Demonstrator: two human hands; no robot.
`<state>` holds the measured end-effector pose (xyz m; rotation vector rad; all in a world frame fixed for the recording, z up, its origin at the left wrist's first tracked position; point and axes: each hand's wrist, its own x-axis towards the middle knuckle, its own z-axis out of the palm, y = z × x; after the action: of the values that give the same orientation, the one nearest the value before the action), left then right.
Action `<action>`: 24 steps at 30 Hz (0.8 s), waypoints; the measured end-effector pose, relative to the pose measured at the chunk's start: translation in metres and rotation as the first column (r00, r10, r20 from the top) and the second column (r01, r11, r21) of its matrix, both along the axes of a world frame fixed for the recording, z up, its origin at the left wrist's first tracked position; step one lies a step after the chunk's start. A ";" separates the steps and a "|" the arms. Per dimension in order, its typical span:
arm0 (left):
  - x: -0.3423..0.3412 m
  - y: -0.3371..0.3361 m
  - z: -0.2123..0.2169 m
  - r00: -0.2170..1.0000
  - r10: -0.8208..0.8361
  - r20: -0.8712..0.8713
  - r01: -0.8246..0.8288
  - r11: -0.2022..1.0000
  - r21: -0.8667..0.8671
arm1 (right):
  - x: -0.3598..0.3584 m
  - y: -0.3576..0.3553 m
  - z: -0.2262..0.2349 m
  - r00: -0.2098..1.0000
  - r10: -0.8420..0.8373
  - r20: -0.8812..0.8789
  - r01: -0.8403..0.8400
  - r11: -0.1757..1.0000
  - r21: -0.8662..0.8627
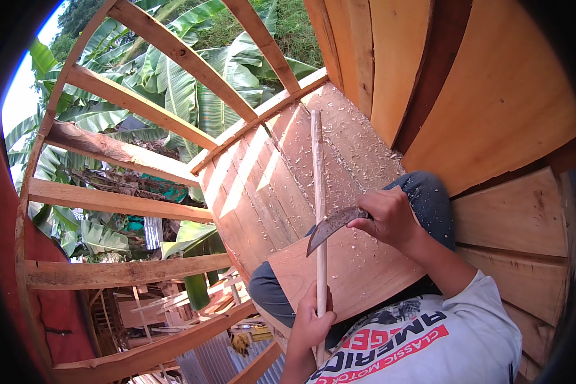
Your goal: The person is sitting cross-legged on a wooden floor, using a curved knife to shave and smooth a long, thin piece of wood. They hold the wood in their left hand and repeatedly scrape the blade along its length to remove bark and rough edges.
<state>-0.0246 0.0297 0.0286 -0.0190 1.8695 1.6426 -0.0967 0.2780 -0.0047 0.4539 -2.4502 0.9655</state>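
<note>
A long pale wooden stick runs from near my body out across the floor. Its lower part is gripped by my left hand, the fingers wrapped round it. My right hand is closed on the handle of a curved knife, whose dark, broad blade lies across the stick and points left. The handle is mostly hidden in my fist. Under the stick, a flat wooden board rests over my lap, with a few shavings on it.
Wood shavings are scattered over the plank floor. An open railing of wooden bars stands at the left, with banana plants beyond it. A plank wall rises at the right. Metal sheets and lumber show below the railing.
</note>
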 end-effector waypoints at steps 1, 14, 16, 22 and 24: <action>-0.003 0.003 0.002 1.000 0.023 0.020 -0.022 0.999 -0.032 | 0.008 -0.009 0.000 0.999 0.045 0.001 -0.045 0.999 -0.026; 0.005 -0.002 0.000 0.999 -0.052 -0.013 0.053 0.993 0.109 | 0.008 -0.011 -0.006 0.994 0.065 -0.089 -0.068 0.997 -0.032; 0.000 0.003 -0.002 0.997 -0.077 -0.023 0.077 0.996 0.037 | -0.012 0.011 -0.010 0.974 -0.217 -0.064 0.218 0.976 0.005; 0.004 0.009 0.007 0.986 0.020 0.164 -0.043 0.989 0.142 | 0.027 -0.022 -0.006 0.996 0.084 -0.005 -0.084 0.995 -0.062; 0.001 0.011 0.004 0.995 -0.037 0.093 0.025 0.991 0.133 | 0.020 -0.009 -0.009 0.996 -0.086 -0.008 0.086 0.995 -0.054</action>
<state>-0.0233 0.0412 0.0331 -0.0121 1.6799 1.7106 -0.0769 0.2690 -0.0141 0.3311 -2.4075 0.9880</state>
